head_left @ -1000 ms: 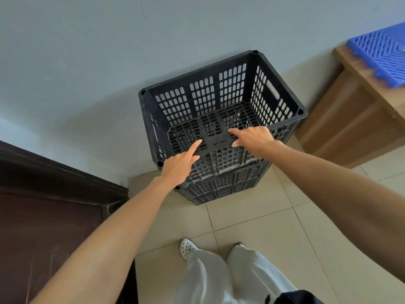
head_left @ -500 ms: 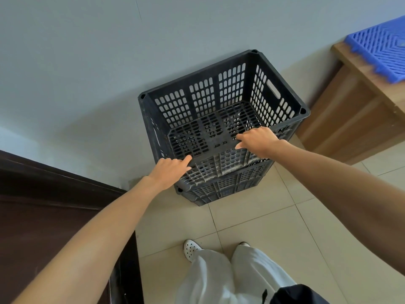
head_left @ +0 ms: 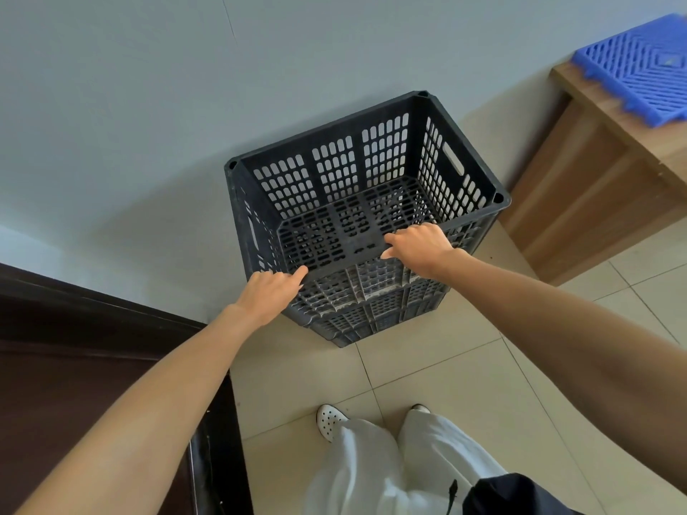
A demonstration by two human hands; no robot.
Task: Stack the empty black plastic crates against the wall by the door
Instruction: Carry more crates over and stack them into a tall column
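Observation:
A stack of black plastic crates stands on the tiled floor against the grey wall (head_left: 148, 105). The top crate (head_left: 371, 158) is empty and sits on a lower crate (head_left: 357, 328). My right hand (head_left: 420, 247) has its fingers hooked over the top crate's near rim, thumb beneath. At the near-left corner of that rim is my left hand (head_left: 269, 293), fingers curled, index finger lying on the edge. Whether the left hand grips is unclear.
A dark brown door (head_left: 74, 366) is at the lower left, close to the stack. A wooden table (head_left: 594, 180) stands to the right of the crates, with a blue plastic grid (head_left: 643, 65) on top. My white shoes (head_left: 331, 420) stand on the tiles in front.
Both hands have drawn back from the crate's floor to its near rim. The left hand slid to the near-left corner and curled. The crates have not visibly moved.

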